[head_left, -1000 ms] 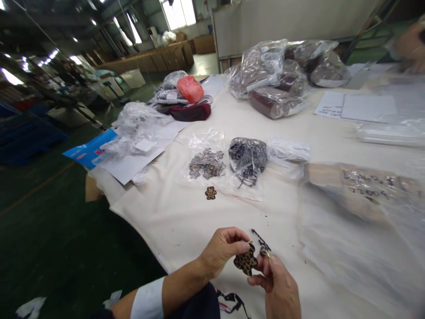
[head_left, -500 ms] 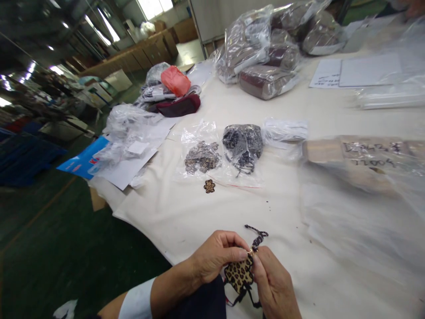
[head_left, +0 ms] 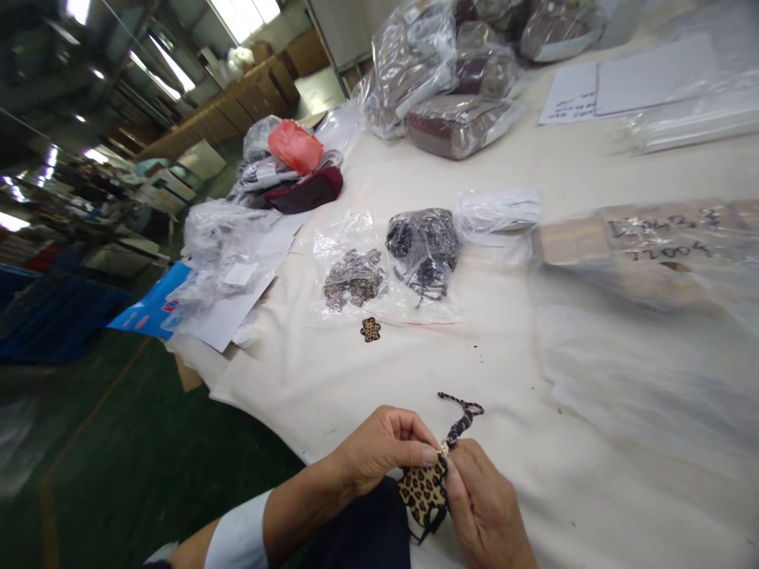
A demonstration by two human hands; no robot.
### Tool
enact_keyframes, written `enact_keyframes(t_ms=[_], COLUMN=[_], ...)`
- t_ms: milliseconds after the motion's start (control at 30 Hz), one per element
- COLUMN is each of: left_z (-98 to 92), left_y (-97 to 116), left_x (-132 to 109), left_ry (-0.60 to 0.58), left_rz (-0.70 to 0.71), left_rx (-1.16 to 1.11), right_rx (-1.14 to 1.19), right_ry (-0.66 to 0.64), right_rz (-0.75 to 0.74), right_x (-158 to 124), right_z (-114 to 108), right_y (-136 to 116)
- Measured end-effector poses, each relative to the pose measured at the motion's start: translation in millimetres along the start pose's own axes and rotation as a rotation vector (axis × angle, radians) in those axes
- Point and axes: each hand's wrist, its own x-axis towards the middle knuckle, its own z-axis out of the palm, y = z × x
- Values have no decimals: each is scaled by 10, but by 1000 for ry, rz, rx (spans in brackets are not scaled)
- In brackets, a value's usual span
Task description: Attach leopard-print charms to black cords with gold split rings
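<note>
Low in the head view, my left hand (head_left: 385, 446) pinches the top edge of a leopard-print charm (head_left: 422, 491) with dark edging. My right hand (head_left: 483, 502) is closed at the charm's upper right corner, thumb and forefinger by a small gold-coloured metal fitting (head_left: 443, 448). From that fitting a dark patterned cord (head_left: 461, 423) runs up and ends in a thin loop on the cloth. Black ribbon ends hang below the charm, partly hidden by my right hand. A smaller leopard-print piece (head_left: 371, 329) lies flat on the table farther off.
A clear bag of leopard-print pieces (head_left: 354, 278) and a bag of dark patterned cords (head_left: 424, 249) lie beyond my hands. Plastic-wrapped brown bundles (head_left: 640, 245) sit at the right, wrapped bags (head_left: 456, 126) at the back. The white table's edge (head_left: 261, 419) drops off at left.
The view has tilted and shifted slightly, so the table items sit at a different angle. Both hands keep their hold on the charm and fitting, with little movement.
</note>
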Motion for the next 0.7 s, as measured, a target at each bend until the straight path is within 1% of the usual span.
enact_keyframes(t_ms=[133,300,400,467,500,567,633,700], left_z=[-37,-69,-53,-45,-45,-55,-66,-53], left_y=[-7,-55,-62,-63,-64,-70,-81,-96], left_x=[29,47,50,48,47,44,47,65], left_ry=[-21,-17,-19,-23,-31,-54,-85,-135], left_rz=[-32,-50,-66,-76,-80,-87,-98,-115], left_rx=[33,9,-47,-73,-80,-85,-80,-65], right_rx=[-1,7,66,155,212,365,587,814], right_ry=[-22,-28,-49,-59,-52,-27,-28,-57], right_rz=[-23,-113,-94,-70,-45,58,203,336], right_x=[-36,-93,-96,-87,-84,-87,-109,-160], right_z=[4,25,-1,-28,-38,-45,-32,-20], right_y=[21,71,58,20,-4,-50,-82,-96])
